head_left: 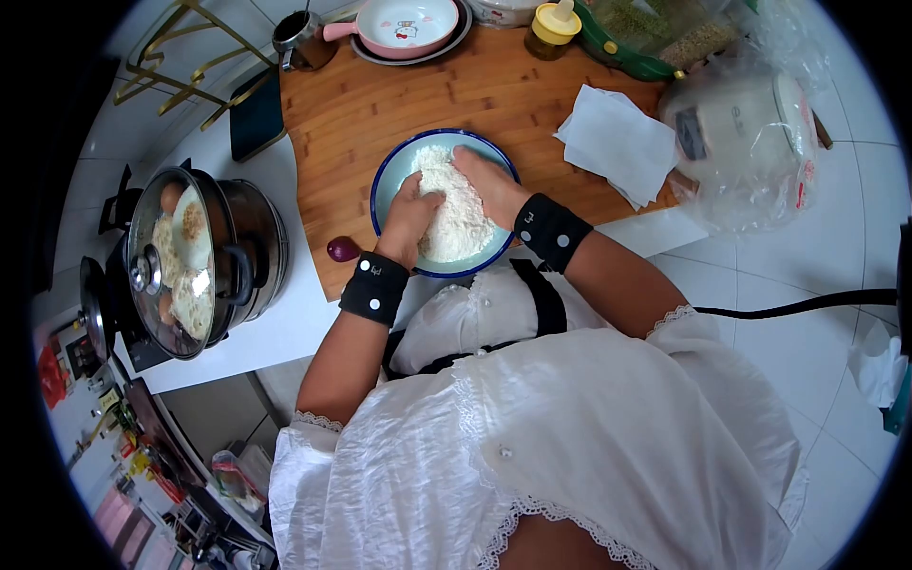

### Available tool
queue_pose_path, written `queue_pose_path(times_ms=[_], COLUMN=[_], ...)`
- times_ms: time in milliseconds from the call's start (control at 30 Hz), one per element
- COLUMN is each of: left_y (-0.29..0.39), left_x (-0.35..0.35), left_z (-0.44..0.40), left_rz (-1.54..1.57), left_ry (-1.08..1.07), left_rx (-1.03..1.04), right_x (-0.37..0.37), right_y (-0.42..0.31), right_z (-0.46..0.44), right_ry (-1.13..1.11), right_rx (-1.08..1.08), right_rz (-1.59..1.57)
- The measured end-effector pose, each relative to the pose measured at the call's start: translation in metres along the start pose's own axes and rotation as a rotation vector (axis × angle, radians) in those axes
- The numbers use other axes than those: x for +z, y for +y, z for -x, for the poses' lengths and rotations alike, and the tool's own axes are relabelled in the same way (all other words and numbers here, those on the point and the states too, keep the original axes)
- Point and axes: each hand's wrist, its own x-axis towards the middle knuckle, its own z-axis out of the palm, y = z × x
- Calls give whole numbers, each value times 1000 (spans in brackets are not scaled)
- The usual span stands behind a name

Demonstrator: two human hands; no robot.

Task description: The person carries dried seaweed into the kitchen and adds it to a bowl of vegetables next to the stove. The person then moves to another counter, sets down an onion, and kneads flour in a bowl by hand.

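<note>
A white bowl with a blue rim [378,190] stands on the wooden board near its front edge. White flour-like powder [458,214] lies heaped inside it. My left hand [414,217] reaches over the bowl's left side, its fingers against the powder. On the right side, my right hand [486,180] is in the bowl, with its fingertips at the top of the heap and partly hidden in it. Whether either hand grips any powder cannot be made out. A small purple onion [343,249] sits on the board left of the bowl.
A lidded steamer [180,261] with eggs and other food stands at the left. White paper sheets [617,142] lie to the right, beside a plastic-wrapped appliance [741,138]. Along the back are a pink-handled pan [404,27], a metal jug [302,43] and an oil jar [551,30].
</note>
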Motion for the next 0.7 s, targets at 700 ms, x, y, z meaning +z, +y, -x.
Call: queue_pose_path(times_ms=[700], left_y=[-14], left_x=[-16], left_z=[20], left_rz=[-215], left_ry=[-15], left_rx=[574], right_x=[1], right_y=[-15], right_z=[33], right_ry=[-113], right_rx=[-279], right_rz=[231])
